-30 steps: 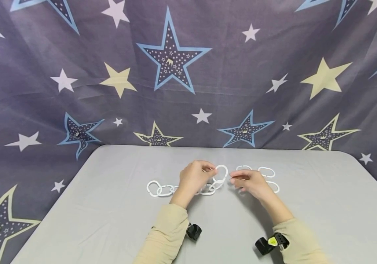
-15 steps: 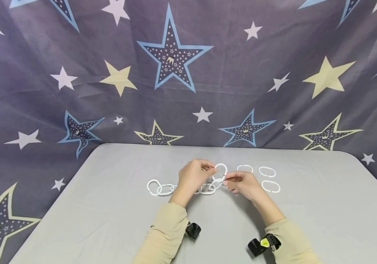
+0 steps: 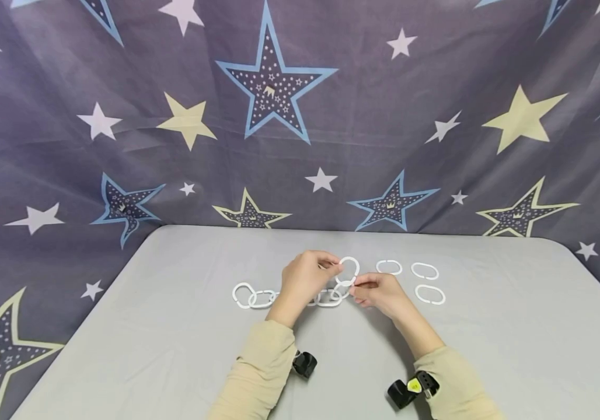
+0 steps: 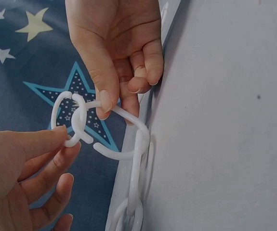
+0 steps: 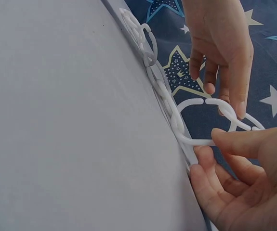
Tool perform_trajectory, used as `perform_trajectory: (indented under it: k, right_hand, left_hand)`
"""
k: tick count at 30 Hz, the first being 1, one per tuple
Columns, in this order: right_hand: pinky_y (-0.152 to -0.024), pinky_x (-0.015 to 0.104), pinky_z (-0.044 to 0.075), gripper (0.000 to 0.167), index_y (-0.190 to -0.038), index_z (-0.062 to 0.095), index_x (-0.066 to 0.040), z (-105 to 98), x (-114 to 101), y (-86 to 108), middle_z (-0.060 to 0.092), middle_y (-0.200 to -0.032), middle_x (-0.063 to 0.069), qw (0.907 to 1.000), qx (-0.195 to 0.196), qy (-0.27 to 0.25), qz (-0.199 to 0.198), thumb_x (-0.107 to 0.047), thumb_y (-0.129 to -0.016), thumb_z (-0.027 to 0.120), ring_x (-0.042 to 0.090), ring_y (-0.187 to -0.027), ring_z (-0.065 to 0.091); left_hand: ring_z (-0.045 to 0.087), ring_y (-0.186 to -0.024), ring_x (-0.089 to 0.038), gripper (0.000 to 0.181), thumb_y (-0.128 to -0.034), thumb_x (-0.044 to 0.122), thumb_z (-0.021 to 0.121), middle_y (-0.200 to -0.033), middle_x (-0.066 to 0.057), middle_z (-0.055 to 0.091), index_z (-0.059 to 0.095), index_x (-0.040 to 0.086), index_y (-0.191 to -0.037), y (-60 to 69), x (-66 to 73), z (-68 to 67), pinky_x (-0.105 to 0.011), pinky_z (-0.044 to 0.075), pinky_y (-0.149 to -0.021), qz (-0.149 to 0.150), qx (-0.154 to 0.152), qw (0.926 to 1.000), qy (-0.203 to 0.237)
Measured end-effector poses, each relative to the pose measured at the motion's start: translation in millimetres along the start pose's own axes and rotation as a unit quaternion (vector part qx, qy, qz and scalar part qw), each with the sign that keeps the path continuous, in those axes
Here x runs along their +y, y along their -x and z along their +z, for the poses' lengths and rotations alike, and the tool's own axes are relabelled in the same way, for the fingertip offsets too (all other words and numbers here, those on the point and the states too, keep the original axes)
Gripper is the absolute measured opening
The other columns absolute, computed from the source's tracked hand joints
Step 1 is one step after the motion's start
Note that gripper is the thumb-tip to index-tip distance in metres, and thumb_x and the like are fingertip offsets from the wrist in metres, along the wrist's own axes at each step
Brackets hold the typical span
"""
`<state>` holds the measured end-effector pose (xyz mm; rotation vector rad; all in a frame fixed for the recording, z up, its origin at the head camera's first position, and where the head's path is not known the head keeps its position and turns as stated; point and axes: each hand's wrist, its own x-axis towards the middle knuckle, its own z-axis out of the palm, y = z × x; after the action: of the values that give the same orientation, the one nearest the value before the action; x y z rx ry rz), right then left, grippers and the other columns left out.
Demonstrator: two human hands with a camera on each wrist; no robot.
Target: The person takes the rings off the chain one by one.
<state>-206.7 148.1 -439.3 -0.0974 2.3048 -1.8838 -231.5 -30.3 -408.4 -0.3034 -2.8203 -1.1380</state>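
Observation:
My left hand (image 3: 305, 280) pinches a white plastic chain link (image 4: 55, 113) between thumb and fingers, holding it raised. Hooked through that link is the end link (image 4: 128, 117) of a white chain (image 3: 260, 305), which my right hand (image 3: 381, 294) pinches between thumb and forefinger. A gap shows in the side of each held link. From the end link the chain runs left along the table, partly hidden behind my left hand in the head view. In the right wrist view its several joined links trail away along the tabletop.
Three loose white oval links lie right of my hands: one link (image 3: 389, 261) farther back, a second link (image 3: 425, 278) beside it and a third link (image 3: 429, 286) nearer. The grey table (image 3: 174, 361) ends at a star-printed cloth (image 3: 363, 146) behind.
My right hand has moved left from beside the chain and now pinches its end link. The left hand still holds the raised link, almost in place.

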Motion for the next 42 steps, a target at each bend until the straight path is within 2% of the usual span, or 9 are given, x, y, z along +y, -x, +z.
perform_trajectory:
  k: [14,19,24,29,35,42]
  right_hand:
    - [-0.064,0.027,0.057,0.026,-0.103,0.064,0.018,0.0,-0.2,-1.0,0.071,-0.079,0.013,0.9998,0.011,-0.003,0.014,-0.001,-0.087,0.070,0.013,-0.063,0.064]
    - [-0.064,0.028,0.057,0.025,-0.103,0.063,0.019,-1.8,-1.5,-0.8,0.071,-0.079,0.014,0.9998,0.014,0.001,0.012,0.000,-0.087,0.069,0.013,-0.063,0.063]
    - [-0.063,0.028,0.057,0.025,-0.103,0.064,0.018,-0.3,-1.6,-1.7,0.071,-0.078,0.013,0.9998,0.013,0.000,0.013,0.000,-0.087,0.070,0.012,-0.062,0.064]
    - [-0.061,0.025,0.056,0.023,-0.101,0.064,0.018,2.3,-0.5,-2.3,0.070,-0.075,0.011,0.9997,0.015,-0.001,0.018,0.002,-0.086,0.070,0.012,-0.061,0.063]
    - [-0.061,0.025,0.056,0.025,-0.103,0.063,0.019,2.8,-0.9,-1.5,0.070,-0.076,0.012,0.9999,0.010,0.001,0.008,0.001,-0.086,0.070,0.012,-0.061,0.063]
    - [-0.060,0.024,0.055,0.025,-0.104,0.063,0.019,2.4,0.1,-2.7,0.071,-0.077,0.012,0.9999,0.005,-0.005,0.011,0.001,-0.087,0.069,0.011,-0.061,0.063]
  left_hand:
    - [0.066,-0.081,-0.012,0.013,-0.0883,0.033,0.075,-0.088,0.010,0.073,0.078,0.024,-0.097,4.5,-2.0,-4.1,-0.038,0.048,-0.072,-0.002,0.009,0.9998,-0.015]
    - [0.064,-0.080,-0.011,0.013,-0.0889,0.034,0.074,-0.088,0.009,0.073,0.077,0.024,-0.097,2.5,-1.8,-5.0,-0.037,0.047,-0.071,0.017,0.003,0.9997,-0.018]
    - [0.062,-0.075,-0.007,0.013,-0.0895,0.035,0.073,-0.091,0.011,0.073,0.076,0.025,-0.097,2.9,-6.9,-7.8,-0.034,0.046,-0.069,0.034,0.006,0.9981,-0.051]
    - [0.059,-0.070,-0.003,0.011,-0.0899,0.036,0.073,-0.089,0.016,0.072,0.076,0.028,-0.096,4.0,-13.7,-10.6,-0.032,0.046,-0.067,0.059,0.005,0.9943,-0.089]
    - [0.062,-0.075,-0.008,0.009,-0.0895,0.036,0.073,-0.087,0.018,0.071,0.075,0.028,-0.095,4.8,-18.8,-13.7,-0.033,0.046,-0.069,0.087,-0.008,0.9883,-0.125]
    - [0.061,-0.074,-0.008,0.009,-0.0890,0.036,0.074,-0.088,0.017,0.072,0.074,0.028,-0.093,6.7,-22.4,-16.7,-0.032,0.046,-0.067,0.105,-0.016,0.9833,-0.148]
